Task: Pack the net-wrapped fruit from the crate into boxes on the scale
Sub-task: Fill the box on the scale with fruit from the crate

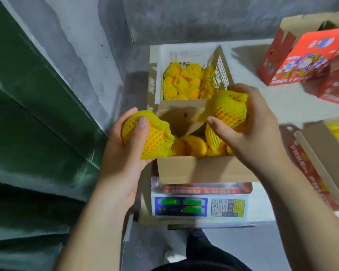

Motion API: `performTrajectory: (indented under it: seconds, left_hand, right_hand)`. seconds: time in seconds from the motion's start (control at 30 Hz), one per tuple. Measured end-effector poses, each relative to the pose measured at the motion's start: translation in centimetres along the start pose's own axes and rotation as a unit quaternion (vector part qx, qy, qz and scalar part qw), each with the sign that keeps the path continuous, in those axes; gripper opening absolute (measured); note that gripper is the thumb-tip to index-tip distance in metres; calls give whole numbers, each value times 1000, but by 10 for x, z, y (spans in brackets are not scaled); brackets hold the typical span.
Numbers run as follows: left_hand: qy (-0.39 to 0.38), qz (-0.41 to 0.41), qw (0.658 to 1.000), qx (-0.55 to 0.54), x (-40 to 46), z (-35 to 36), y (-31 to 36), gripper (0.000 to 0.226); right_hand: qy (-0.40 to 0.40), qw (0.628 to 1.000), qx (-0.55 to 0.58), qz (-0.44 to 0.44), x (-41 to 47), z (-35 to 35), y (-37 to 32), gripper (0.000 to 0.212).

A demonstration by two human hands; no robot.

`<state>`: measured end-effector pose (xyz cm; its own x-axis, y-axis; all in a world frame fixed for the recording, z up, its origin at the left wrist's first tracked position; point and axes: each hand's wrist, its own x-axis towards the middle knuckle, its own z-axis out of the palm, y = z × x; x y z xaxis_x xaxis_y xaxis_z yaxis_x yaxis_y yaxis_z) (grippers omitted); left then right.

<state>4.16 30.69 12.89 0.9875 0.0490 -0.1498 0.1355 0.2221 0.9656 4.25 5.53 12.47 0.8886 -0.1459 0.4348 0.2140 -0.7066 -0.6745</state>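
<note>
Yellow foam-net fruit fills each grip, left hand (pixel 125 141) and right hand (pixel 250 130), above the cardboard box (pixel 200 169).

Fruit nets (pixel 184 83): bright yellow foam mesh, orange showing through the holes as dots.
Crate (pixel 220 69): white, slotted side wall.
Box on the scale (pixel 200 169): plain brown cardboard.
Scale (pixel 200 207): blue panel, green displays, white and yellow keys.
Printed box (pixel 301 55): red, white lettering, blurred blue-and-white picture, possibly a cartoon.
Wall (pixel 27 94): dark green.
</note>
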Motion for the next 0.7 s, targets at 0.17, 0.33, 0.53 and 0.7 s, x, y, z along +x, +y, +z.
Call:
performTrajectory:
  seconds: [0.17,0.33,0.53,0.7]
  left_hand:
    - [-7,-19,1000,11,-38,-29,-8,65]
    - [-43,-30,999,-5,-63,-36,-8,59]
    - [-125,-78,984,-102,-82,-23,-4,72]
    - [-154,-59,978,-127,-93,-29,-10,96]
  right_hand:
    - [-217,959,-137,118,-24,-4,-7,85]
    - [-161,976,87,118,-64,-3,-52,57]
    - [-269,924,258,85,-100,16,-100,62]
    - [-204,934,273,104,-114,11,-97,71]
